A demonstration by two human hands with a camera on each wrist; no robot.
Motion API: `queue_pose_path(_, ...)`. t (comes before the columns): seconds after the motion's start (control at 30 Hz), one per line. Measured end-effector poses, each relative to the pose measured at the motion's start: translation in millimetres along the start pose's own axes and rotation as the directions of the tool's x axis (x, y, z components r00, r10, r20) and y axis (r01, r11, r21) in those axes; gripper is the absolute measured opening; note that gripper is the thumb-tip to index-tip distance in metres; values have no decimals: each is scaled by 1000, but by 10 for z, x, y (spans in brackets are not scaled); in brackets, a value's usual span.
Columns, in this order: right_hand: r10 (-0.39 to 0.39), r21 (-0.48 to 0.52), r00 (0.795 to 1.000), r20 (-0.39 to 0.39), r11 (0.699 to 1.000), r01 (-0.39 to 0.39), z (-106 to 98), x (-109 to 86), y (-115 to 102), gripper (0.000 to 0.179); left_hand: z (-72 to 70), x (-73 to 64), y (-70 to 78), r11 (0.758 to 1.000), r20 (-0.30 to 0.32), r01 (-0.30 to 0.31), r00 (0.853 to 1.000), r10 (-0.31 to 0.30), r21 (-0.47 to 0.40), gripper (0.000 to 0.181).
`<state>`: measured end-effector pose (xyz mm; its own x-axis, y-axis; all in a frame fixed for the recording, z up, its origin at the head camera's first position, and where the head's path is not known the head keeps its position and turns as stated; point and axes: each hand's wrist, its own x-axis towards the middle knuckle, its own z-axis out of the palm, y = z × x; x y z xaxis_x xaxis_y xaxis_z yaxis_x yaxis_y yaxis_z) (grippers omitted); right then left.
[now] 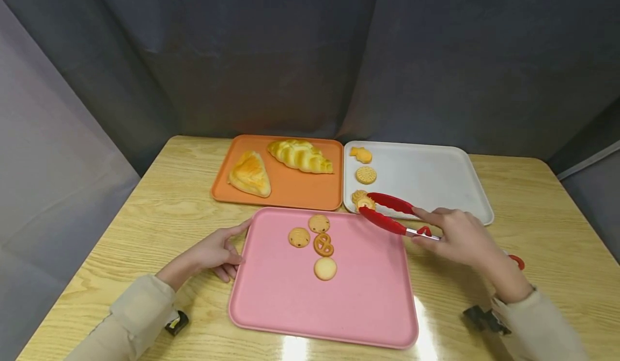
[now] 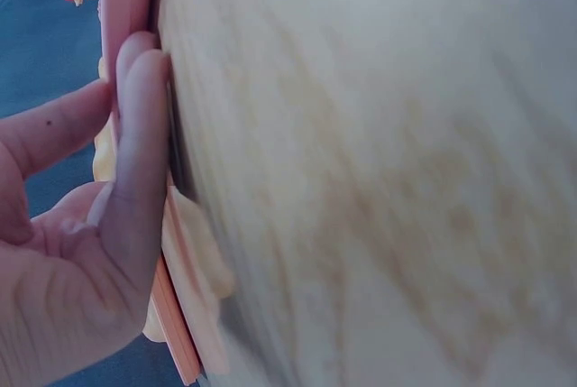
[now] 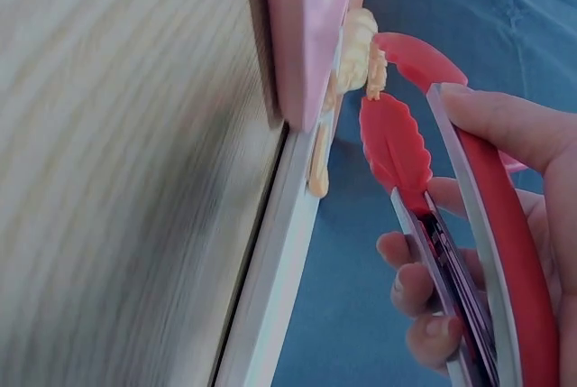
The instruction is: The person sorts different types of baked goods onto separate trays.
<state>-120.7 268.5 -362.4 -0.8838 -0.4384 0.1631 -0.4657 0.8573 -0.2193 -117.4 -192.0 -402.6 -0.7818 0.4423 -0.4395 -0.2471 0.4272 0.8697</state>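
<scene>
My right hand [image 1: 460, 234] grips a pair of red-tipped tongs [image 1: 385, 221], thumb on one arm and fingers curled round the other. Between the tong tips, a flower-shaped cookie [image 3: 376, 73] is held up on edge in the right wrist view. In the head view it overlaps another ridged cookie [image 1: 359, 195] at the white tray's near left corner. My left hand [image 1: 215, 253] holds the left rim of the pink tray [image 1: 290, 302], pinching it between thumb and fingers. On that tray lie two dotted round cookies [image 1: 298, 237], a pretzel [image 1: 323, 245] and a plain round cookie [image 1: 325, 268].
Behind the pink tray, an orange tray [image 1: 300, 194] bears a triangular bread [image 1: 251, 174] and a braided bread [image 1: 300, 156]. The white tray [image 1: 426, 178] beside it holds a fish-shaped cookie [image 1: 361, 155] and a round biscuit [image 1: 365, 175]. A dark curtain [image 1: 266, 54] hangs behind the table.
</scene>
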Motion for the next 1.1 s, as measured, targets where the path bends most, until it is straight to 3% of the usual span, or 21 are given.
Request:
queue_pose_path(0.27, 42, -10, 996, -75, 999, -42, -30, 42, 127, 57, 1, 2, -2, 1000, -1, -3, 1000, 3, 3, 79)
queue_pose_path(0.67, 122, -4, 990, -73, 992, -123, -57, 217, 352, 62, -9, 3, -18, 1000, 1, -1, 1000, 1, 6, 79)
queue_pose_path(1.1, 243, 50, 966, -85, 970, -240, -28, 432, 548, 65, -11, 27, -44, 1000, -2, -8, 1000, 8, 4, 79)
